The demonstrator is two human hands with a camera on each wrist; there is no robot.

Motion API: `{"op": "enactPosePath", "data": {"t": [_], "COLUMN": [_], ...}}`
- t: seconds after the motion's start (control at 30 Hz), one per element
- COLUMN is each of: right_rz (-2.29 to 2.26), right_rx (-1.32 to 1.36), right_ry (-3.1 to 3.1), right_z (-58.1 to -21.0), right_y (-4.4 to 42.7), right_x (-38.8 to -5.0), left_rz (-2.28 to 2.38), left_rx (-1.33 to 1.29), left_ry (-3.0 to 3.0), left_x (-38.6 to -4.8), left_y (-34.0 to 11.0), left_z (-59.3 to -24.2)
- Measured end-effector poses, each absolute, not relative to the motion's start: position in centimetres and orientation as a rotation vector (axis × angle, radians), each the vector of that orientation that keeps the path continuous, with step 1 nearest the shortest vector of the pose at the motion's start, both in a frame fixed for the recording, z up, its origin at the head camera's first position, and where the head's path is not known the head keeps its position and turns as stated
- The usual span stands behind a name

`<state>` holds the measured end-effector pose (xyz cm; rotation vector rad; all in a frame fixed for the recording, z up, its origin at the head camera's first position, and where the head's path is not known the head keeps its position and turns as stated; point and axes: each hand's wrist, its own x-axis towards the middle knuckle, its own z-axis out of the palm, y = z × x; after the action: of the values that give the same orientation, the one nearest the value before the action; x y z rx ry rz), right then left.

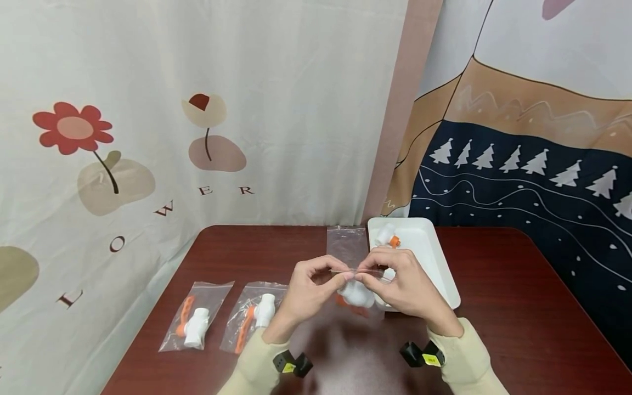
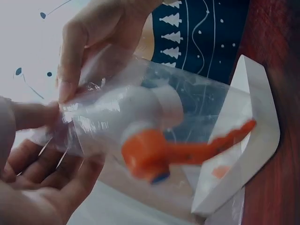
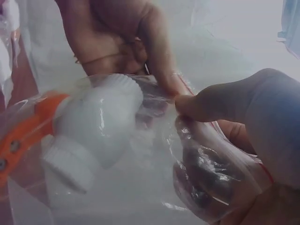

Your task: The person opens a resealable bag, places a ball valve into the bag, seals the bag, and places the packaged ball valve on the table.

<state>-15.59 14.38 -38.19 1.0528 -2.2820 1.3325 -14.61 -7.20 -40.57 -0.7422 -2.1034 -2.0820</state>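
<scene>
We see the left hand (image 2: 47, 187) on the near left, its thumb and fingers pinching the gathered end of a clear bag (image 2: 201, 96); the right hand (image 2: 103, 35), farther off, pinches that same end. Inside the bag we make out a white valve body (image 2: 129, 108) with an orange lever (image 2: 201, 151) reaching right and a blue spot (image 2: 160, 178) at its hub. Beyond, to the right, we have a white tray (image 2: 265, 93) on a dark red table (image 2: 288, 117), and farther still a navy cloth (image 2: 225, 28) printed with white trees.

table (image 1: 498, 307) — bagged valves (image 1: 197, 326); tray (image 1: 436, 269); clear bag (image 1: 345, 241)
</scene>
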Motion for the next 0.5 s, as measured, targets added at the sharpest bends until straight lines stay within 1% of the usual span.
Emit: {"op": "enactPosePath", "data": {"t": [0.5], "right_rz": [1.359], "right_rx": [1.01], "right_ry": [-2.275], "right_z": [-38.33], "right_y": [14.39], "right_x": [-15.79], "left_rz": [-1.95], "left_rx": [-0.636], "left_ry": [-2.082], "left_x": [-14.35], "left_y": [-7.09], "left_z": [-40.29]}}
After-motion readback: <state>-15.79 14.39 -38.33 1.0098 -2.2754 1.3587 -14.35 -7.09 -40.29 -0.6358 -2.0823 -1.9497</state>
